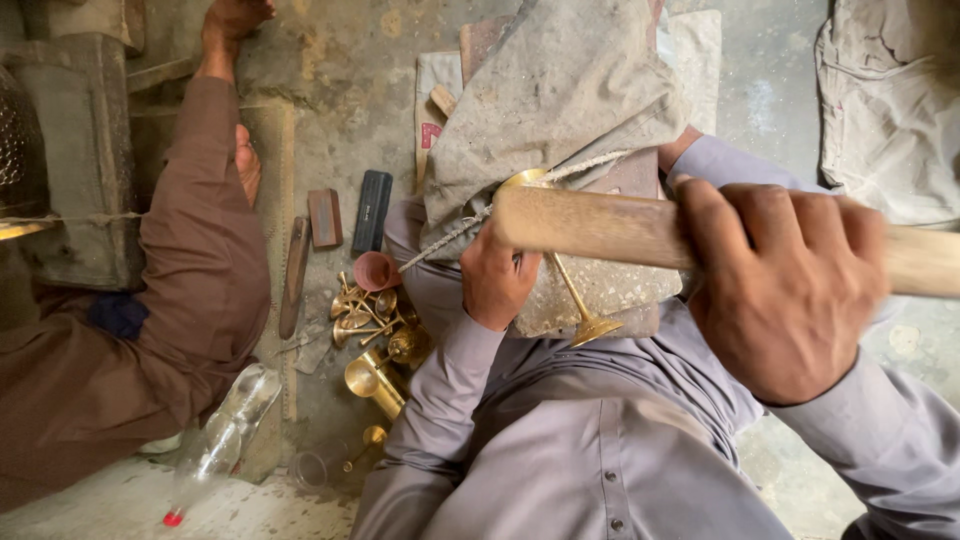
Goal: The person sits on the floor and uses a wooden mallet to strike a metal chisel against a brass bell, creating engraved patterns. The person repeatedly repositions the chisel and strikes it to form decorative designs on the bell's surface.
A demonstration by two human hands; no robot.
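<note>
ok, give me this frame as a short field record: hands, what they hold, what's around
left hand: grips a brass goblet lying tilted on a stone slab on the lap
right hand: closed around a wooden stick, held across the goblet
cord: runs from the stick's end toward the lower left
cloth: grey, draped beyond the slab
floor left: pile of brass goblets, clear plastic bottle, dark flat blocks
other person: brown clothing, sitting at left
</note>
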